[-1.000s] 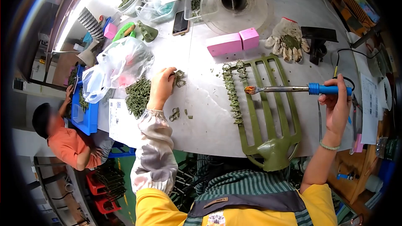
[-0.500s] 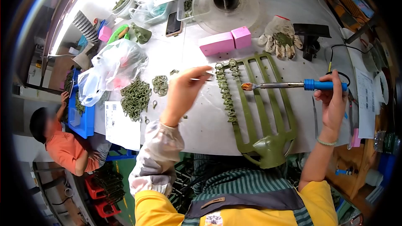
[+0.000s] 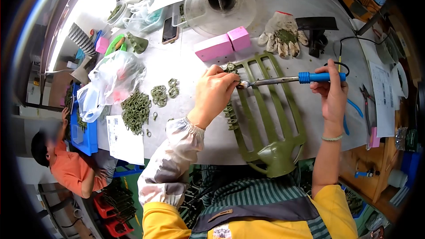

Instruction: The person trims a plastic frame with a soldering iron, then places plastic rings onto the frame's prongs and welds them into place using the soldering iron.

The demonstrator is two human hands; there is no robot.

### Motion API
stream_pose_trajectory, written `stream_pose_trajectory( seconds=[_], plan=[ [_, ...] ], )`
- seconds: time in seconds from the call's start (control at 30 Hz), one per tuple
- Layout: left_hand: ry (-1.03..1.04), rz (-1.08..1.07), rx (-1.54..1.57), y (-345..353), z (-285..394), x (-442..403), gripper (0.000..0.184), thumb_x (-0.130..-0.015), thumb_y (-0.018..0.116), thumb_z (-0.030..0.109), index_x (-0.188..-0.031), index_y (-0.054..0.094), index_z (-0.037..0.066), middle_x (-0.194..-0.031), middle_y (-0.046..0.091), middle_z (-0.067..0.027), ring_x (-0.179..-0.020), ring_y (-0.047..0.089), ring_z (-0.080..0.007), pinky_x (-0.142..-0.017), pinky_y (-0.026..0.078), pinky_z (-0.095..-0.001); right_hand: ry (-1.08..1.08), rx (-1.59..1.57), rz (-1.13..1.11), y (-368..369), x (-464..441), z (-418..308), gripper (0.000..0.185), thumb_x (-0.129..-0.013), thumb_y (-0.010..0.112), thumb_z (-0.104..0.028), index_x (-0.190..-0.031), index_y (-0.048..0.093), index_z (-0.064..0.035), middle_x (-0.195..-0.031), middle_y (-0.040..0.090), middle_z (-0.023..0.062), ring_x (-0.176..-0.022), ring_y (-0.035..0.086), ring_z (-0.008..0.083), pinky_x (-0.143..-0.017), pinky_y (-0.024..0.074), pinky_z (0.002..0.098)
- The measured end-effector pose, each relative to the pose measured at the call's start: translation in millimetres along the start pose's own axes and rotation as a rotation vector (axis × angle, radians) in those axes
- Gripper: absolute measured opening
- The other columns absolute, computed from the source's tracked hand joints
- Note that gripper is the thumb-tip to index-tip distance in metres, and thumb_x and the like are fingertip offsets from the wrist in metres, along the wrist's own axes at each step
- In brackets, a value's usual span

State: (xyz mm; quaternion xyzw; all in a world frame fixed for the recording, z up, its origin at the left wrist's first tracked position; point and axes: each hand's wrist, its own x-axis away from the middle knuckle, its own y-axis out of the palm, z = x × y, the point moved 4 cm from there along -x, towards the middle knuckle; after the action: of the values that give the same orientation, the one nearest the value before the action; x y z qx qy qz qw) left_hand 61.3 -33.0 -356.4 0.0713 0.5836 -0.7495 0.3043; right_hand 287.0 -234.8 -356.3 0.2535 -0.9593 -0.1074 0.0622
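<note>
A blue-handled soldering iron (image 3: 283,79) lies in my right hand (image 3: 331,92), whose fingers wrap the handle. Its tip meets the fingertips of my left hand (image 3: 214,94), which pinch something too small to make out at the upper left of a green slotted frame (image 3: 279,106). A row of small green links (image 3: 230,117) runs down the frame's left edge, partly hidden by my left hand. Left of that hand, a pile of green rings (image 3: 136,109) lies on the table, with smaller clusters (image 3: 159,95) beside it.
Pink blocks (image 3: 213,48), a stained glove (image 3: 283,35) and a black stand (image 3: 316,33) sit behind the frame. A phone (image 3: 170,31) and plastic bag (image 3: 116,76) are farther left. Pliers (image 3: 367,106) lie at right. A person in orange (image 3: 73,168) works at far left.
My left hand has moved right from the ring pile to the frame's upper left. The iron's tip now meets its fingertips. The camera view has shifted slightly.
</note>
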Motion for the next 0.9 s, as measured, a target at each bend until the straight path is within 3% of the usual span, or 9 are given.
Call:
stream_pose_trajectory(
  seconds=[0.27,0.4,0.47,0.53,0.6,0.67,0.77,0.9],
  plan=[
    [0.026,-0.045,-0.034,2,1,-4,0.012,-0.079,0.078,0.014,-0.091,0.076,0.013,-0.08,0.071,-0.0023,-0.084,0.063,-0.022,-0.078,0.05,-0.0363,-0.014,0.005,-0.006,-2,3,-12,0.041,-0.095,0.068,-0.039,-0.086,0.071,0.0011,-0.066,0.068,0.0092,-0.054,0.068,0.0152,-0.05,0.0573,0.0255],
    [0.047,-0.091,-0.039,-1,-2,-4,0.018,-0.081,0.077,0.014,-0.098,0.075,0.012,-0.082,0.071,-0.0039,-0.085,0.063,-0.0231,-0.077,0.051,-0.0356,-0.065,0.018,0.009,-10,8,-27,0.04,-0.095,0.067,-0.039,-0.087,0.07,0.0002,-0.064,0.068,0.0085,-0.053,0.067,0.0139,-0.049,0.0548,0.0245],
    [-0.019,-0.017,0.17,-14,-11,-6,0.018,-0.085,0.075,0.012,-0.104,0.074,0.01,-0.086,0.072,-0.0047,-0.087,0.065,-0.0197,-0.075,0.052,-0.032,-0.06,0.007,0.002,-11,9,-28,0.04,-0.096,0.067,-0.039,-0.086,0.07,-0.0004,-0.063,0.067,0.0082,-0.051,0.066,0.0133,-0.048,0.0538,0.0241],
    [-0.364,0.053,0.368,-35,-41,1,0.016,-0.09,0.071,0.012,-0.106,0.072,0.01,-0.085,0.072,-0.006,-0.086,0.067,-0.0197,-0.074,0.053,-0.0307,-0.068,0.008,-0.016,-13,11,-29,0.041,-0.096,0.066,-0.039,-0.086,0.07,-0.0004,-0.063,0.067,0.008,-0.051,0.065,0.0132,-0.047,0.0532,0.024],
    [-0.562,0.042,0.299,-52,-95,25,0.016,-0.094,0.065,0.011,-0.109,0.069,0.008,-0.097,0.072,-0.0087,-0.086,0.07,-0.0192,-0.075,0.054,-0.0308,-0.06,0.011,-0.009,-14,14,-30,0.041,-0.097,0.066,-0.04,-0.085,0.07,-0.0005,-0.063,0.067,0.0078,-0.051,0.065,0.0129,-0.047,0.0525,0.0239],
    [-0.544,-0.075,-0.113,-69,-127,51,0.023,-0.088,0.074,0.017,-0.105,0.07,0.002,-0.093,0.072,-0.0109,-0.083,0.07,-0.0222,-0.077,0.054,-0.0328,-0.058,0.018,-0.018,-14,15,-30,0.041,-0.097,0.065,-0.04,-0.085,0.07,-0.0008,-0.062,0.067,0.0077,-0.05,0.065,0.0128,-0.047,0.0522,0.0238],
    [-0.54,-0.094,-0.198,-61,-142,78,0.024,-0.086,0.075,0.016,-0.105,0.07,0.002,-0.092,0.071,-0.013,-0.08,0.07,-0.0252,-0.075,0.055,-0.034,-0.065,0.017,-0.025,-11,19,-32,0.041,-0.097,0.065,-0.04,-0.084,0.07,-0.0012,-0.061,0.066,0.0075,-0.05,0.064,0.0127,-0.047,0.0519,0.0234],
    [-0.579,0.033,-0.184,-61,-148,92,0.02,-0.088,0.071,0.013,-0.107,0.073,0.007,-0.092,0.071,-0.0134,-0.075,0.07,-0.0262,-0.071,0.055,-0.035,-0.075,0.031,-0.02,-9,21,-34,0.042,-0.097,0.065,-0.041,-0.085,0.07,-0.0012,-0.06,0.066,0.0075,-0.049,0.064,0.0126,-0.047,0.0518,0.0232]
  ],
)
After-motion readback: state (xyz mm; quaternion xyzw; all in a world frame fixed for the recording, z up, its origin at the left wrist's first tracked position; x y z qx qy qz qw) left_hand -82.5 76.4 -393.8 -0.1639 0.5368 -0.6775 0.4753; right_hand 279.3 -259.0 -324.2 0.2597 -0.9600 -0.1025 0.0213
